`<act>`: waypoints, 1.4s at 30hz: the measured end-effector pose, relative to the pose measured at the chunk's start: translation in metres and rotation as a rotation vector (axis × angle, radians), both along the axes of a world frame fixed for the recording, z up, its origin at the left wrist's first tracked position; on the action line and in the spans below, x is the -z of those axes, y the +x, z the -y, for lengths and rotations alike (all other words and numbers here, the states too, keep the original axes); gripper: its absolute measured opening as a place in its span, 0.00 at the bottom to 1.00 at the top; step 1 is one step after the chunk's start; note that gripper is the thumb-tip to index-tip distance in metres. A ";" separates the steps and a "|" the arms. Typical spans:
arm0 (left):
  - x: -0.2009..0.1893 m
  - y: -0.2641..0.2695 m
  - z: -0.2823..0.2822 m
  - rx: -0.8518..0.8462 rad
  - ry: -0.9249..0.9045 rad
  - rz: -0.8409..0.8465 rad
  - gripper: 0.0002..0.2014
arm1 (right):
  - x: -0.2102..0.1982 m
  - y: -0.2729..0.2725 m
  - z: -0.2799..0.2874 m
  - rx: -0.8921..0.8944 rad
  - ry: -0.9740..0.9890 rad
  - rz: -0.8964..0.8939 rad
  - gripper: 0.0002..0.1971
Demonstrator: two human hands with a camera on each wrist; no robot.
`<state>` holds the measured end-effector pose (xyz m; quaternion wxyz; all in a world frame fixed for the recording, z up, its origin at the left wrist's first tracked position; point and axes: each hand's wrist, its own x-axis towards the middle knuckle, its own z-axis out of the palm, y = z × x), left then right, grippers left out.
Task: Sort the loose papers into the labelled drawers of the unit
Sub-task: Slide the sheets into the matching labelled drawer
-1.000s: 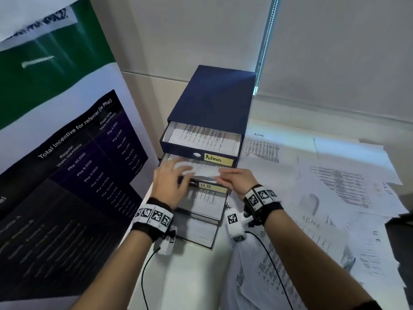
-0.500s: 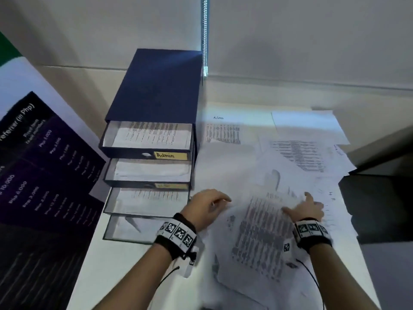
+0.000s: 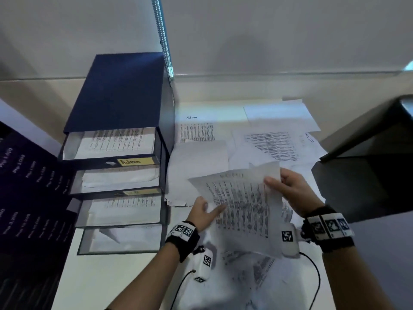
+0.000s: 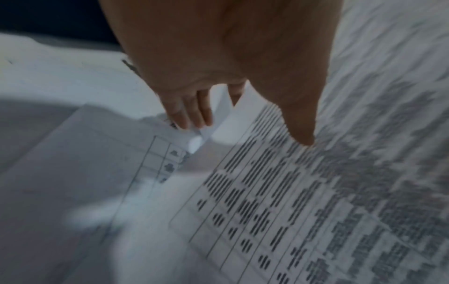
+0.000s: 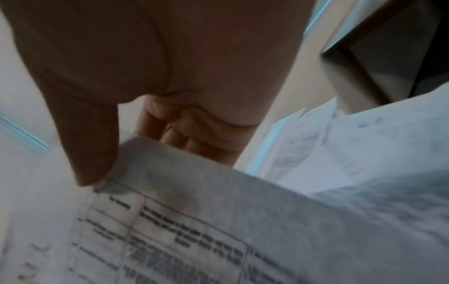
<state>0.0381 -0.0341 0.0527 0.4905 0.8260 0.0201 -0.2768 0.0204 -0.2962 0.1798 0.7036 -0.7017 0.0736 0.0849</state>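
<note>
A dark blue drawer unit [image 3: 120, 92] stands at the left with several drawers pulled out stepwise, each holding sheets. The top drawer bears a yellow label reading "Admin" [image 3: 136, 162]; the label on the drawer below it [image 3: 131, 192] is too blurred to read. A printed sheet with a table [image 3: 243, 204] is lifted above the pile of loose papers [image 3: 270, 144]. My left hand [image 3: 210, 209] pinches its left edge, thumb [image 4: 301, 134] on top and fingers [image 4: 189, 115] beneath. My right hand [image 3: 279, 184] pinches its upper right corner, thumb [image 5: 92, 173] on the printed face [image 5: 194, 240].
A dark poster with price lists [image 3: 26, 186] leans at the left of the unit. A black piece of furniture [image 3: 368, 175] borders the table on the right. A blind chain [image 3: 163, 41] hangs behind the unit. Bare white tabletop [image 3: 107, 280] lies in front of the drawers.
Both hands left the second drawer, moved right onto the pile, and now hold one printed sheet lifted off it. The view has swung to the right.
</note>
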 end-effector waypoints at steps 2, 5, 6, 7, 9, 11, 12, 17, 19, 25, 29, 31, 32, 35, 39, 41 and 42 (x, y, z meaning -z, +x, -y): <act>-0.025 0.000 -0.010 -0.028 -0.176 -0.015 0.36 | -0.012 0.018 0.002 0.137 -0.009 0.050 0.26; -0.071 -0.003 -0.041 -0.147 -0.348 -0.005 0.29 | -0.030 0.047 -0.009 0.154 -0.237 0.220 0.30; -0.087 -0.005 -0.055 -0.196 -0.383 0.006 0.26 | -0.036 0.054 -0.019 0.060 -0.328 0.268 0.35; -0.104 -0.006 -0.071 -0.241 -0.414 0.017 0.24 | -0.042 0.060 -0.032 -0.043 -0.426 0.293 0.38; -0.132 -0.009 -0.105 -0.333 -0.450 0.020 0.21 | -0.049 0.066 -0.070 -0.230 -0.561 0.308 0.39; -0.154 -0.012 -0.143 -0.453 -0.455 0.014 0.18 | -0.049 0.070 -0.112 -0.315 -0.511 0.334 0.31; -0.162 -0.014 -0.161 -0.516 -0.454 0.024 0.18 | -0.046 0.072 -0.131 -0.349 -0.464 0.324 0.26; -0.187 -0.031 -0.221 -0.691 -0.545 0.032 0.17 | -0.037 0.089 -0.218 -0.406 -0.200 0.099 0.16; -0.191 -0.038 -0.236 -0.693 -0.574 0.037 0.19 | -0.037 0.101 -0.243 -0.374 -0.107 -0.018 0.15; -0.189 -0.046 -0.256 -0.731 -0.483 0.110 0.14 | -0.039 0.143 -0.276 -0.259 -0.159 -0.167 0.07; -0.178 -0.027 -0.261 -0.865 -0.440 0.227 0.23 | -0.066 0.123 -0.272 -0.240 -0.170 -0.092 0.15; -0.174 -0.009 -0.263 -0.848 -0.356 0.309 0.25 | -0.073 0.099 -0.260 -0.394 -0.144 -0.123 0.15; -0.173 0.002 -0.265 -0.819 -0.321 0.335 0.24 | -0.076 0.086 -0.256 -0.495 -0.111 -0.161 0.14; -0.165 0.034 -0.271 -0.706 -0.164 0.367 0.15 | -0.067 0.077 -0.251 -0.541 0.037 -0.243 0.14; -0.160 0.062 -0.265 -0.649 0.246 0.529 0.12 | -0.054 0.108 -0.261 -0.288 0.082 -0.237 0.10; -0.161 0.065 -0.256 -0.547 0.411 0.775 0.10 | -0.049 0.129 -0.271 -0.239 0.075 -0.244 0.10; -0.160 0.065 -0.251 -0.454 0.413 0.866 0.09 | -0.048 0.139 -0.276 -0.231 0.059 -0.238 0.12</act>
